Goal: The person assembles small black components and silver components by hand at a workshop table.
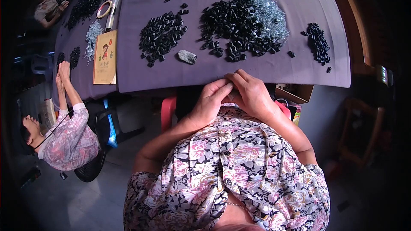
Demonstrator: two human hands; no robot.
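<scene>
At the table's near edge, my left hand [212,97] and my right hand [251,90] meet with their fingers pinched together. Whatever lies between the fingertips is hidden or too small to name. Beyond them a large heap of small black plastic pieces [229,25] is spread on the purple cloth [201,75]. Clear, thin small parts [270,17] are piled on that heap's right side. To the left lie another heap of black pieces [160,36] and a grey, stone-like lump [187,57]. A smaller black pile [318,45] sits at the right.
On the adjoining left table are a yellow booklet [105,57], a tape roll [104,9], a silvery roll [112,13], clear parts [92,38] and black pieces [89,2]. Another person [70,134] sits there, hands together. A cardboard box [295,93] stands below the table's right edge.
</scene>
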